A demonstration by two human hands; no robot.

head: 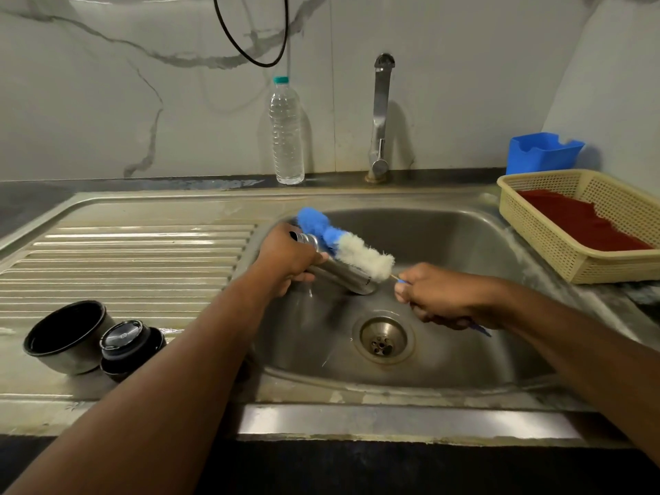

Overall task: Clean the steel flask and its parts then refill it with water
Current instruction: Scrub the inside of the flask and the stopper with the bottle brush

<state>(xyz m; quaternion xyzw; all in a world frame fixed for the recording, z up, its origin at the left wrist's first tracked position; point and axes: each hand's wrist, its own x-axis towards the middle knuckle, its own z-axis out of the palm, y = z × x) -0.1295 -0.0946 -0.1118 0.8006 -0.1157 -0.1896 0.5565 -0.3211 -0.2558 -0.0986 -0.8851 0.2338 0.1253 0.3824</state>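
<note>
Steel flask (335,269) lies tilted over the sink (446,244), the left hand's (285,259) fingers curled round it; the right hand's (439,298) fingers pinch the bottle brush (346,244) handle, bristles against the flask

left hand (285,259) gripping flask (343,273), right hand (439,298) holding brush (343,244)

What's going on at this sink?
A person is washing a steel flask over the sink. The left hand grips the flask while the right hand holds a blue and white bottle brush lying along its outside. The flask's cup and lid sit on the drainboard. The tap looks off.
</note>
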